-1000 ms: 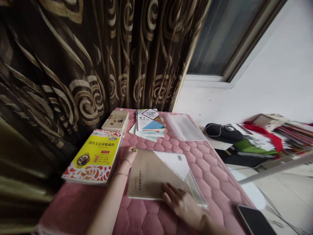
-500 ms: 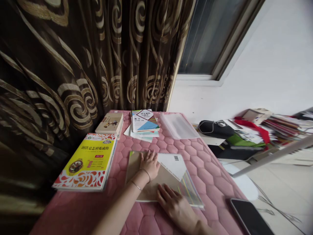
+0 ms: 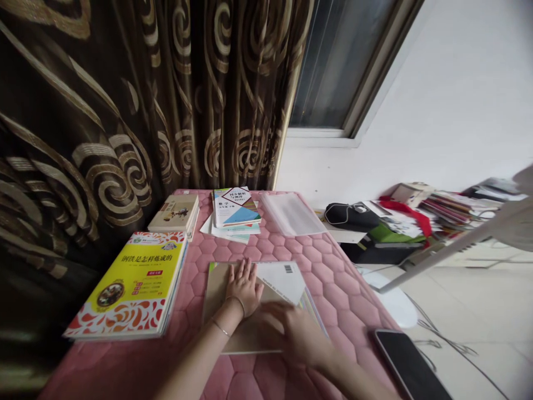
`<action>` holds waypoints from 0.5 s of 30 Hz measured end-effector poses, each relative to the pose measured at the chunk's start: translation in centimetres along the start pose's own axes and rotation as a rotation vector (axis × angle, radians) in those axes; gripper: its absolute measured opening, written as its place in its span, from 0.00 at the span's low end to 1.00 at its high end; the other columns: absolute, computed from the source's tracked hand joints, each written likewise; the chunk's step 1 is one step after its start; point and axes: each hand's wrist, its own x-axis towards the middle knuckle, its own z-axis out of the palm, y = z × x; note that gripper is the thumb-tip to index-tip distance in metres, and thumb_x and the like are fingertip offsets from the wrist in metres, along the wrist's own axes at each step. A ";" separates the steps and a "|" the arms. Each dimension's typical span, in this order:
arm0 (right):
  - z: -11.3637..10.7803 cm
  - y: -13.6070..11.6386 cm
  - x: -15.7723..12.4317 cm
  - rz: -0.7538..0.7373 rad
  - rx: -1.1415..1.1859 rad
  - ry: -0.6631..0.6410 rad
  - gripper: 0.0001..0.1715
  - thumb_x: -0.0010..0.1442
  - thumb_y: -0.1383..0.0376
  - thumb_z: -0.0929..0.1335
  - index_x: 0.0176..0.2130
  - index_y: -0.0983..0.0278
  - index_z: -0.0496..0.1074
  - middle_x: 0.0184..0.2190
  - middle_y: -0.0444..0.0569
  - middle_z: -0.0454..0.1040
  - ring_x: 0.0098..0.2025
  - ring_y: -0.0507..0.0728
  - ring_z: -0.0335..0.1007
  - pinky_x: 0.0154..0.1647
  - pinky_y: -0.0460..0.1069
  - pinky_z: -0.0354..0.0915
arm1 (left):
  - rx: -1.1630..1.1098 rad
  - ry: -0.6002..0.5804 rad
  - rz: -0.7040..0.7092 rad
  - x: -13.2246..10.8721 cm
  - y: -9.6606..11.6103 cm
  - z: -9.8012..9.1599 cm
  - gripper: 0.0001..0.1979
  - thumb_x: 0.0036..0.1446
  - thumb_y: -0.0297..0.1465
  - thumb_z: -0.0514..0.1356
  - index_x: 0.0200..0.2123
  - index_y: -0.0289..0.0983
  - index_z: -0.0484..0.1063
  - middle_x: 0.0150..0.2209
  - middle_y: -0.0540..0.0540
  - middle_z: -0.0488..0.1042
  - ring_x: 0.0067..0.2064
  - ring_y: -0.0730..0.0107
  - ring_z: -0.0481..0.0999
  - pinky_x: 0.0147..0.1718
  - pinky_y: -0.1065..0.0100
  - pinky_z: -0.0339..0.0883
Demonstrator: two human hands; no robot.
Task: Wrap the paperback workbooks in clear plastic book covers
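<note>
A book (image 3: 287,283) with a brown and white cover, a barcode and a striped corner lies closed and flat on a pink quilted table cover (image 3: 316,272). My left hand (image 3: 244,291) rests flat on its brown part, fingers spread and pointing away from me. Over the lower right of the same cover is my right hand (image 3: 297,333), blurred by motion, its fingers stretched out and apart. I cannot tell whether the right fingertips touch the cover. The right hand and forearm hide the book's lower right corner.
On the left lie a stack with a yellow book (image 3: 141,272) on top and a smaller beige book stack (image 3: 175,212). Farther back are a maths workbook (image 3: 235,206) and clear plastic sleeves (image 3: 293,214). A phone (image 3: 410,364) lies near the right edge, beside a lamp stand (image 3: 395,300).
My right hand has lifted or slid up and inward across the cover from the lower edge. My left hand stays flat on the book. The view has shifted slightly to the right.
</note>
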 end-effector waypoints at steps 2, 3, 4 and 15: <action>0.2 0.7 2.9 0.004 0.049 0.017 0.25 0.65 0.63 0.62 0.59 0.63 0.67 0.58 0.54 0.70 0.60 0.60 0.64 0.58 0.55 0.66 | 0.021 0.005 0.009 0.0 -0.1 0.3 0.32 0.62 0.38 0.46 0.68 0.38 0.48 0.70 0.42 0.45 0.70 0.52 0.42 0.65 0.41 0.38; 0.6 1.1 4.3 0.002 0.050 -0.008 0.28 0.65 0.62 0.61 0.63 0.65 0.62 0.62 0.56 0.64 0.65 0.61 0.57 0.61 0.58 0.61 | 0.027 0.003 0.011 0.0 -0.1 0.3 0.32 0.62 0.38 0.46 0.68 0.38 0.48 0.70 0.42 0.45 0.70 0.53 0.42 0.65 0.41 0.37; 1.2 1.6 5.5 0.027 0.038 -0.050 0.31 0.66 0.60 0.60 0.65 0.66 0.58 0.65 0.57 0.59 0.67 0.63 0.52 0.64 0.62 0.56 | 0.029 -0.002 0.011 0.0 0.0 0.3 0.32 0.62 0.38 0.46 0.68 0.38 0.48 0.70 0.42 0.46 0.70 0.53 0.42 0.65 0.42 0.37; 2.9 8.8 3.1 0.458 -0.135 -0.117 0.37 0.69 0.52 0.52 0.68 0.71 0.50 0.69 0.60 0.46 0.71 0.61 0.39 0.68 0.64 0.40 | 0.033 -0.001 -0.024 -2.0 -3.2 -2.1 0.32 0.63 0.42 0.46 0.67 0.35 0.52 0.69 0.42 0.49 0.70 0.59 0.48 0.67 0.51 0.42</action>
